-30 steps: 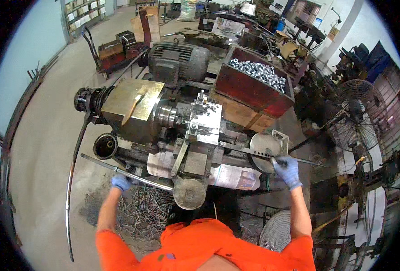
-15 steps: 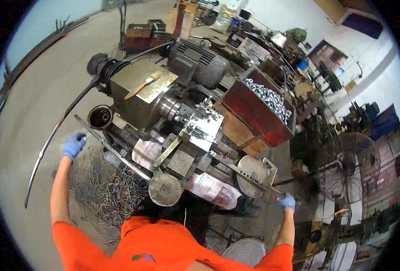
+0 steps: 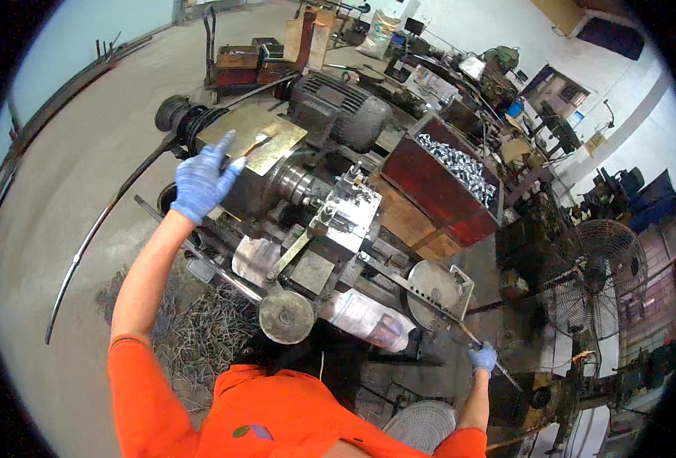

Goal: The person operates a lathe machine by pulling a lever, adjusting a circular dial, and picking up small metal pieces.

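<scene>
Brush on metal plate, motor behind, box right.

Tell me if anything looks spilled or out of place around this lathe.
Yes: tangled metal shavings are strewn across the floor, at the near left of the lathe. They look spilled because they lie loose rather than in a container, though they may be ordinary cutting waste.

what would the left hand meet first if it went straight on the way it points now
The left hand would likely meet the brush on the metal plate; whether they touch is unclear.
</scene>
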`<state>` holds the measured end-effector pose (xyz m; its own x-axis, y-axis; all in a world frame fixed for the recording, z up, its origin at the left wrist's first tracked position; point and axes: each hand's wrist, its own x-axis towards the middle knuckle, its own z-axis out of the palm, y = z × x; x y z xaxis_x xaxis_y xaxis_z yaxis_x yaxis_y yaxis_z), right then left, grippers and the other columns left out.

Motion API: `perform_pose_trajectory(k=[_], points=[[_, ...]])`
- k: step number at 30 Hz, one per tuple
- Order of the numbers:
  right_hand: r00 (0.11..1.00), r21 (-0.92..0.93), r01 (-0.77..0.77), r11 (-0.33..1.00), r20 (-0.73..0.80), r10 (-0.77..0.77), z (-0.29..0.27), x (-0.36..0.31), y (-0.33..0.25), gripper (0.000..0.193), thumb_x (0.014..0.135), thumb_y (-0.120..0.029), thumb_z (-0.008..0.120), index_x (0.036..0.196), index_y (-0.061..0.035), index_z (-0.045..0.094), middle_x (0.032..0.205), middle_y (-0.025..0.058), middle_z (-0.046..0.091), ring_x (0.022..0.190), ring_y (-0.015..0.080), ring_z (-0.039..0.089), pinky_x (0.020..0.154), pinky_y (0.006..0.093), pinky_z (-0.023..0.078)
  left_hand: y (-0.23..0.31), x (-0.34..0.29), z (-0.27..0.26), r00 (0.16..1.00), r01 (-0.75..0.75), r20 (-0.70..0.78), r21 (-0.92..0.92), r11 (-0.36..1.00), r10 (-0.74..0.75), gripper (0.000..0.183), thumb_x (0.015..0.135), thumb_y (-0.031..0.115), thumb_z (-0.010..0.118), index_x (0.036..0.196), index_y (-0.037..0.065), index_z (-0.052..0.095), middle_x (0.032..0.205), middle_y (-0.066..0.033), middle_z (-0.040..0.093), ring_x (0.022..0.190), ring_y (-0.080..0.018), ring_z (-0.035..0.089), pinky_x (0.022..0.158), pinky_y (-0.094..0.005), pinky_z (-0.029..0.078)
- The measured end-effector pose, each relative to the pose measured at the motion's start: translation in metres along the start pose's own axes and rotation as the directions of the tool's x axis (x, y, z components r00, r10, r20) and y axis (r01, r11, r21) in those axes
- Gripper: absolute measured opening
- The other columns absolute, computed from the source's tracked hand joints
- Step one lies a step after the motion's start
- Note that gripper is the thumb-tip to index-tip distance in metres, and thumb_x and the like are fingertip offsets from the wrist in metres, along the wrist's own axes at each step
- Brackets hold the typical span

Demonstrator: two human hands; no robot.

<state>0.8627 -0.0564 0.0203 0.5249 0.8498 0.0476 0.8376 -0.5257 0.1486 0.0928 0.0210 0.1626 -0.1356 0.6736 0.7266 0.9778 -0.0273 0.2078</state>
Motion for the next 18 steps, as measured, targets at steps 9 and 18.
perform_pose_trajectory(k=[9,18], points=[[0.973,-0.017,0.013,1.0,-0.231,-0.016,0.004,-0.031,-0.002,0.048,0.067,-0.046,0.066,0.09,-0.0045,0.064,0.089,0.0189,0.064,0.085,0.035,0.06,0.078,0.042,0.046,0.066,-0.039,0.004,0.967,-0.109,0.191,-0.287,0.952,0.168,0.028,0.086,0.026,0.054,0.106,0.008,0.062,0.07,-0.014,0.061,0.062,-0.03,0.06,0.056,-0.0399,0.047],[0.99,-0.013,-0.01,1.0,-0.138,0.008,0.001,-0.03,-0.006,0.049,0.068,-0.048,0.065,0.092,-0.0054,0.062,0.087,0.0166,0.064,0.092,0.0353,0.057,0.084,0.0414,0.044,0.099,-0.037,0.058,0.942,0.029,0.325,-0.319,0.947,0.08,0.028,0.089,0.03,0.045,0.097,0.01,0.063,0.066,-0.0157,0.061,0.063,-0.0323,0.06,0.059,-0.0443,0.046]])
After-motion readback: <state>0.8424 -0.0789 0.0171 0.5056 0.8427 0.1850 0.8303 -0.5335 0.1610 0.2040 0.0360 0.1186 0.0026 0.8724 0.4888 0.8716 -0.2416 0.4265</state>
